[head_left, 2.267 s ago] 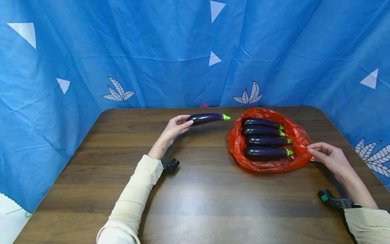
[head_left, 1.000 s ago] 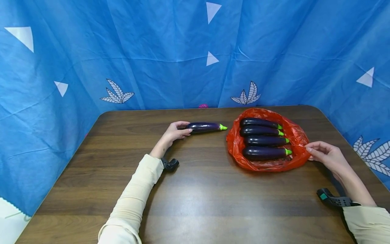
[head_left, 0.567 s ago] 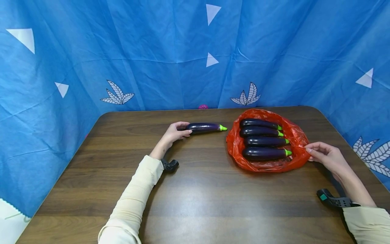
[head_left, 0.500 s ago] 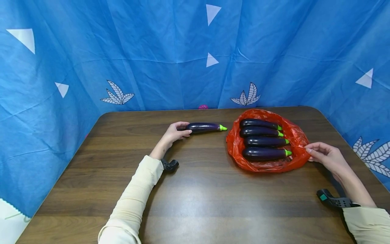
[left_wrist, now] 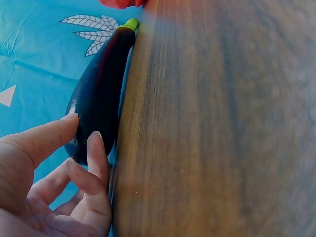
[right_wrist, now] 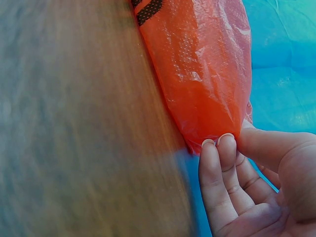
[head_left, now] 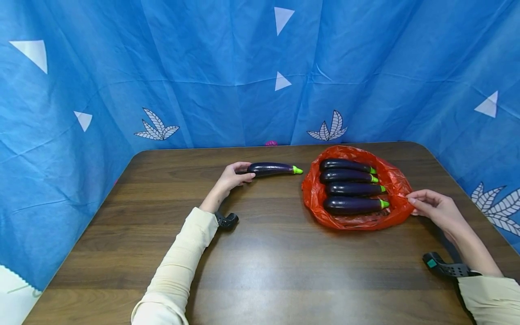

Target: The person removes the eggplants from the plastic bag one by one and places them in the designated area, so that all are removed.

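Note:
My left hand [head_left: 234, 176] pinches a dark purple eggplant [head_left: 270, 169] by its blunt end, left of the bag. Its green stem [head_left: 298, 170] points right, toward the bag. In the left wrist view, thumb and fingertips lie on either side of the eggplant [left_wrist: 98, 94]. A red plastic bag [head_left: 316, 216] lies with its mouth spread wide on the table's right side. Inside it several eggplants [head_left: 351, 188] lie side by side, stems to the right. My right hand [head_left: 436, 207] pinches the bag's right edge; in the right wrist view, thumb and fingertips hold the gathered plastic [right_wrist: 212, 113].
The brown wooden table [head_left: 260, 266] runs back to a blue cloth [head_left: 227, 58] with white leaf and triangle prints, which hangs behind and at the sides. Each wrist wears a black strap, the left one [head_left: 226, 220] and the right one [head_left: 447, 267].
Since the earliest frame, my left hand has brought the eggplant slightly down and nearer. Over the last second it has barely moved. My right hand keeps its hold on the bag's edge.

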Tool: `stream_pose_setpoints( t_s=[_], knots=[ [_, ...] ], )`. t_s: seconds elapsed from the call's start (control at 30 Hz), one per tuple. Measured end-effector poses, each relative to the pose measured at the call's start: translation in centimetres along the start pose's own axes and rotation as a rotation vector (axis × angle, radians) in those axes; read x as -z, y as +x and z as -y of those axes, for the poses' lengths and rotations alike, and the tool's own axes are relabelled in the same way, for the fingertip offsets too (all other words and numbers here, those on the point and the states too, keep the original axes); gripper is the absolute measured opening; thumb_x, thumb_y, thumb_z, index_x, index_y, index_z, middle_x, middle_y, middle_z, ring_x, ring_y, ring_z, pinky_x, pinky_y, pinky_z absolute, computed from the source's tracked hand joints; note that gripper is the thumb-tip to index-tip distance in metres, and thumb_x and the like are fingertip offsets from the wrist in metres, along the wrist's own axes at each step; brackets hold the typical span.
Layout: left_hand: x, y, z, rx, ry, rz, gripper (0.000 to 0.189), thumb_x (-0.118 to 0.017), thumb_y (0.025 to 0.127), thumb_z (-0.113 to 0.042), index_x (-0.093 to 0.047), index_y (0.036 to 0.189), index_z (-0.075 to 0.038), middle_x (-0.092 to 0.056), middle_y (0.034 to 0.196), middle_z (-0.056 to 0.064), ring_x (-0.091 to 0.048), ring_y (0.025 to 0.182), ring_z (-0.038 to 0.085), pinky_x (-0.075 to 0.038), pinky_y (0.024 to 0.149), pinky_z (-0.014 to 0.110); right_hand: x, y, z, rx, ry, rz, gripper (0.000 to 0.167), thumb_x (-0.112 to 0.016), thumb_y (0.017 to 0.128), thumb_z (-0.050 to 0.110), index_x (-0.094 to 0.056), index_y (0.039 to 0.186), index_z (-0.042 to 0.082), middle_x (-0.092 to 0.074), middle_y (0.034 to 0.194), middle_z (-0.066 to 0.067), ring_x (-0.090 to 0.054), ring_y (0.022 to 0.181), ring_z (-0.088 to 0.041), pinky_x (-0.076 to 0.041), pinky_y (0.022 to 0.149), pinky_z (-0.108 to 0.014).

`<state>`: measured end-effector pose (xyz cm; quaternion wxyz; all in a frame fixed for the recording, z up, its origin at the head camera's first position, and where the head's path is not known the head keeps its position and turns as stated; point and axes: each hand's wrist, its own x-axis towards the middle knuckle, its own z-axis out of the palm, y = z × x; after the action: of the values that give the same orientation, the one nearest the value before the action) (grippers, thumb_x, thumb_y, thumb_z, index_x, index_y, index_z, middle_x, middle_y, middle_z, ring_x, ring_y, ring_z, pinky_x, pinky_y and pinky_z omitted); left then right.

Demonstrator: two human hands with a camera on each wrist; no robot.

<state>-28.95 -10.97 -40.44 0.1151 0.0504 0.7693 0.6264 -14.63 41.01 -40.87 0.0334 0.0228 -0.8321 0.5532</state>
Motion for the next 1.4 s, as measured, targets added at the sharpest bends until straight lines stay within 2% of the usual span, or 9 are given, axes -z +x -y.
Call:
stream_pose_setpoints(
  t_s=[0.43, 0.93, 1.03, 1.23, 1.27, 1.4],
  knots=[
    [0.11, 0.35, 0.12, 0.033, -0.04, -0.058, 0.044, -0.068, 0.086, -0.007, -0.054, 0.127, -0.001, -0.058, 0.114, 0.015, -0.064, 0.073, 0.009, -0.042, 0.055, 0.019, -0.02, -0.04, 0.1, -0.005, 0.001, -0.002, 0.011, -0.054, 0.095, 0.009, -0.063, 0.101, 0.01, -0.061, 0.088, 0.014, -0.059, 0.073, -0.003, -0.049, 0.064, -0.015],
    [-0.21, 0.38, -0.25, 0.042, -0.038, -0.065, 0.044, -0.069, 0.085, -0.007, -0.054, 0.126, -0.001, -0.058, 0.113, 0.017, -0.063, 0.072, 0.01, -0.042, 0.055, 0.02, 0.01, -0.02, -0.07, -0.005, -0.004, -0.004, 0.011, -0.055, 0.095, 0.008, -0.063, 0.102, 0.012, -0.061, 0.088, 0.015, -0.059, 0.074, -0.002, -0.049, 0.064, -0.015],
    [-0.21, 0.16, -0.56, 0.039, -0.035, -0.055, 0.045, -0.068, 0.086, -0.006, -0.053, 0.127, 0.001, -0.057, 0.115, 0.018, -0.064, 0.075, 0.013, -0.042, 0.056, 0.021, 0.03, -0.02, -0.07, -0.004, -0.003, -0.002, 0.011, -0.055, 0.095, 0.008, -0.063, 0.102, 0.012, -0.061, 0.088, 0.014, -0.06, 0.073, -0.003, -0.049, 0.064, -0.015],
    [-0.17, 0.31, -0.39, 0.029, -0.028, -0.056, 0.044, -0.067, 0.086, -0.006, -0.054, 0.127, 0.0, -0.058, 0.113, 0.017, -0.065, 0.079, 0.016, -0.043, 0.057, 0.021, 0.01, 0.05, -0.05, -0.013, -0.005, -0.005, 0.01, -0.055, 0.095, 0.009, -0.062, 0.102, 0.01, -0.061, 0.088, 0.014, -0.06, 0.073, -0.003, -0.049, 0.064, -0.015],
    [-0.13, 0.55, -0.01, 0.023, -0.031, -0.061, 0.044, -0.068, 0.086, -0.007, -0.054, 0.127, 0.0, -0.058, 0.113, 0.017, -0.064, 0.077, 0.014, -0.043, 0.056, 0.02, -0.02, 0.08, -0.05, -0.019, -0.011, -0.014, 0.01, -0.055, 0.095, 0.01, -0.063, 0.102, 0.01, -0.061, 0.087, 0.015, -0.06, 0.073, -0.003, -0.049, 0.064, -0.015],
    [0.13, 0.41, -0.23, 0.01, -0.043, -0.066, 0.043, -0.067, 0.086, -0.007, -0.054, 0.126, 0.0, -0.058, 0.116, 0.018, -0.065, 0.079, 0.017, -0.044, 0.057, 0.021, -0.02, 0.12, -0.03, -0.025, -0.009, -0.013, 0.01, -0.055, 0.095, 0.011, -0.063, 0.102, 0.01, -0.061, 0.087, 0.013, -0.06, 0.073, -0.004, -0.05, 0.064, -0.016]
  ],
)
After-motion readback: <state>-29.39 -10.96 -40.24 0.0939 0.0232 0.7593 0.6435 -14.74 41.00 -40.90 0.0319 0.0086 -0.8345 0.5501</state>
